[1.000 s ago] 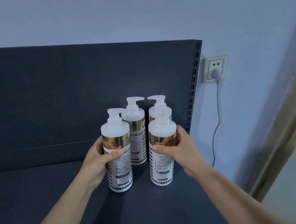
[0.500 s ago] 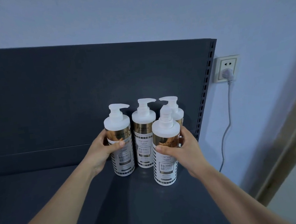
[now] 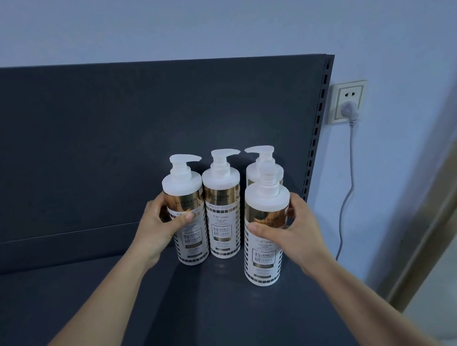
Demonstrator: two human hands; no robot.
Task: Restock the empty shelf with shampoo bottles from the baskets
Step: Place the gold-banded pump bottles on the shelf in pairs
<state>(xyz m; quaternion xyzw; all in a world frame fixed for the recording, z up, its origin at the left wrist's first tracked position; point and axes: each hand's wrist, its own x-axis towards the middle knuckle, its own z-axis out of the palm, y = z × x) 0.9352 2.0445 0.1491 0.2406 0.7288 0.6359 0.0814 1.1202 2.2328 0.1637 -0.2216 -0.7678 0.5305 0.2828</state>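
Several white pump bottles of shampoo with gold bands stand upright on the dark shelf [image 3: 80, 301], near its right end. My left hand [image 3: 158, 231] grips the left bottle [image 3: 186, 208], which stands in the back row beside the middle bottle [image 3: 223, 210]. My right hand [image 3: 290, 236] holds the front right bottle [image 3: 265, 242] by its gold band. Behind that one a further bottle [image 3: 260, 166] stands mostly hidden. No basket is in view.
The shelf's dark back panel [image 3: 104, 129] rises behind the bottles, with a slotted upright [image 3: 318, 124] at its right edge. On the wall to the right, a socket [image 3: 348, 101] holds a plug with a hanging cable. A door frame [image 3: 436, 207] runs down the far right.
My left hand has pushed its bottle back into line beside the middle bottle. My right hand still holds the front right bottle, which has stayed in front of the rear one.
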